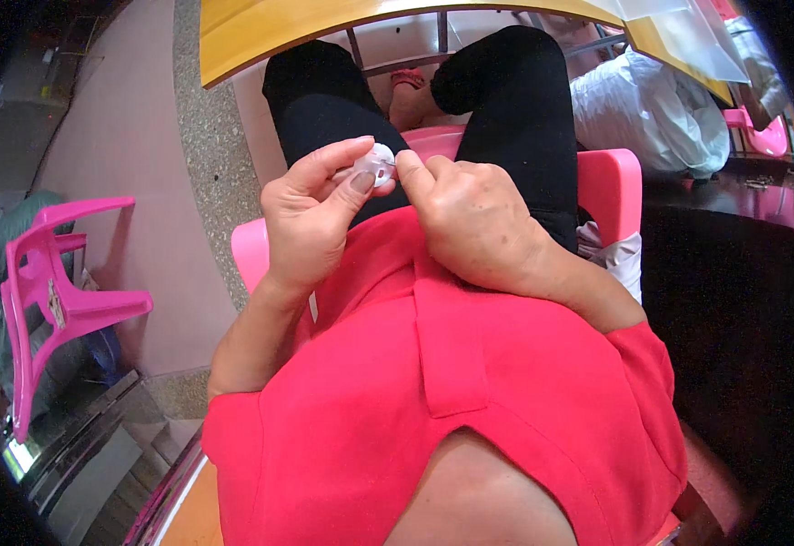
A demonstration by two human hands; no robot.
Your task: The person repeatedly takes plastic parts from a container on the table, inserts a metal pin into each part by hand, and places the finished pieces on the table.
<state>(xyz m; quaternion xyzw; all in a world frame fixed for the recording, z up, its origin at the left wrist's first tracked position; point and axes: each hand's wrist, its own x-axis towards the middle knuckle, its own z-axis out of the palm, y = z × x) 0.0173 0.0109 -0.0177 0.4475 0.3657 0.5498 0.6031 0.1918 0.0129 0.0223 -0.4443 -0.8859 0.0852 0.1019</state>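
Here, the left hand (pixel 311 217) pinches a small, round, white plastic piece (pixel 380 160) between thumb and forefinger; just right, the right hand (pixel 474 214) curls closed, apparently on a thin, dark sliver (pixel 391 163). Steady thumb pressure and small right-hand movements should serve best. Beyond the grip: black fabric trousers (pixel 515 100), then a yellow, slab-like tabletop (pixel 265 35).

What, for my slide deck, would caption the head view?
Left hand holding a small white piece, right hand close beside it.
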